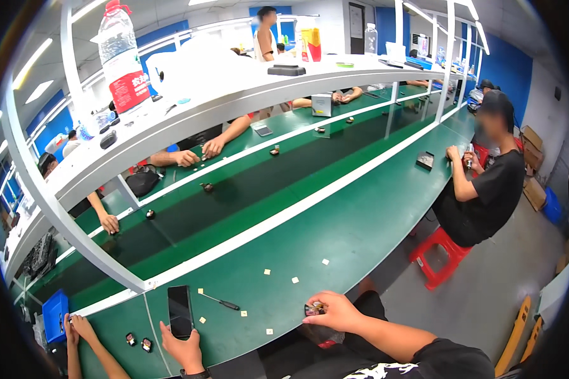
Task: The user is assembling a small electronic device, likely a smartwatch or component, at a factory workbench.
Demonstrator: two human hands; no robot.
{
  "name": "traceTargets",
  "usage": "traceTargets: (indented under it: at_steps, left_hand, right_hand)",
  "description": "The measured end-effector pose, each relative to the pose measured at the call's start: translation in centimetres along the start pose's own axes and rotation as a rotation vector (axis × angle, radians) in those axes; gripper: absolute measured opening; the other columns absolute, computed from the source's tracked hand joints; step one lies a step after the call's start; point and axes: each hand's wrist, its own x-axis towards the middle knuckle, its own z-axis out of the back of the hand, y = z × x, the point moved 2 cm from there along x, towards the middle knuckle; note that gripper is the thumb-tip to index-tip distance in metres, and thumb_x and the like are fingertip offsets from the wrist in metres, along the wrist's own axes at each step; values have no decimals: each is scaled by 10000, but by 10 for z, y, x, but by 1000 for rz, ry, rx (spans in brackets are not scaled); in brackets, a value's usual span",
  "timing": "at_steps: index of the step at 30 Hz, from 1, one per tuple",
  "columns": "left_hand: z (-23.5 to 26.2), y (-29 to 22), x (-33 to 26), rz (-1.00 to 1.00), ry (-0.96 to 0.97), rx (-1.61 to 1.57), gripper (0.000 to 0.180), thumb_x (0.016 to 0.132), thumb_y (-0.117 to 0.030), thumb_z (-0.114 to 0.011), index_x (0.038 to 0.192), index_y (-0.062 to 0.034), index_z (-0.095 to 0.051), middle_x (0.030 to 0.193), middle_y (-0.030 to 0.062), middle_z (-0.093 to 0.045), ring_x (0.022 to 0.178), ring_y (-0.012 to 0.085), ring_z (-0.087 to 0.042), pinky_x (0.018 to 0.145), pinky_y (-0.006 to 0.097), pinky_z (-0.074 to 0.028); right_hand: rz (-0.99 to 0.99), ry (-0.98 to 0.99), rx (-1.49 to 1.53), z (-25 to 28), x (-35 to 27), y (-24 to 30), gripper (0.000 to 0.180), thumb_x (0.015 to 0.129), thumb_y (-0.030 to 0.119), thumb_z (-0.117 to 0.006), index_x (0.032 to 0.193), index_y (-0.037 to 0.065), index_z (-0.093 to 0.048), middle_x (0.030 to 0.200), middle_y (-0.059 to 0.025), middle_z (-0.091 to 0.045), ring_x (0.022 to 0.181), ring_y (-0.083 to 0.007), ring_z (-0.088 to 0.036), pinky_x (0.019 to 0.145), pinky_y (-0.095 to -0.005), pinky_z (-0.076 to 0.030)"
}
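My left hand (182, 348) grips the lower end of a black smartphone (179, 309) above the green tabletop. At the table's near edge my right hand (336, 311) closes its fingers on a small dark round part (313, 309) with bits of colour; my fingers partly cover it. Between my hands lies a screwdriver (229, 306) with a black handle and thin shaft. Several small pale yellow squares are scattered around it, one pale square (295, 280) lying farther right. Left of my left hand sit two small dark parts, one dark part (146, 345) nearer to it.
A co-worker's hands (79, 328) are at the left beside a blue bin (55, 316). Past a white rail (234, 251), a dark conveyor belt (246, 196) carries small parts. Opposite, other people's hands work under a white shelf (202, 101). At right a person sits on a red stool (441, 256).
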Motion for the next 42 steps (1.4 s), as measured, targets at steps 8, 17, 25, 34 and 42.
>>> traceTargets:
  at_steps: [8, 17, 25, 34, 42]
  left_hand:
    - [0, -103, -49, -264, 175, -283, 746, 794, -70, -733, 1464, 6, -416, 1398, 176, -510, 1235, 317, -540, 1012, 423, -458]
    - [-53, -159, -119, 578, 1365, -1351, 529, 1024, -151, -466, 1506, 1, -309, 1325, 198, -592, 1115, 286, -652, 902, 422, -573]
    - [-58, -155, -121, 592, 1262, -1217, 464, 991, -24, -522, 1433, -19, -382, 1150, 124, -641, 916, 194, -680, 788, 322, -587]
    - [-44, -161, -100, 166, 933, -1102, 408, 981, 15, -557, 1371, -7, -440, 1109, 142, -642, 802, 142, -646, 679, 241, -517]
    - [-31, -156, -103, -63, 920, -900, 432, 984, 7, -548, 1411, 15, -478, 1042, 102, -635, 773, 102, -591, 676, 236, -480]
  right_hand:
    - [88, 67, 135, -5, 0, 28, 450, 767, 297, -890, 1096, 67, -686, 1047, -50, -648, 836, -148, -579, 738, -281, -483]
    - [139, 190, 146, -21, -4, 42, 434, 787, 163, -858, 1155, 51, -659, 1168, -85, -607, 911, -176, -654, 744, -297, -559]
    - [117, 189, 234, -25, -12, 43, 468, 827, 207, -828, 1230, 68, -634, 1207, -95, -584, 971, -200, -639, 820, -312, -529]
    - [207, -58, 153, -8, -4, 53, 223, 931, 219, -735, 863, 14, -679, 773, -60, -584, 530, -138, -534, 508, -306, -445]
    - [276, -71, -341, -3, -15, 68, 425, 793, 329, -841, 635, 55, -557, 636, -74, -534, 515, -238, -529, 477, -352, -418]
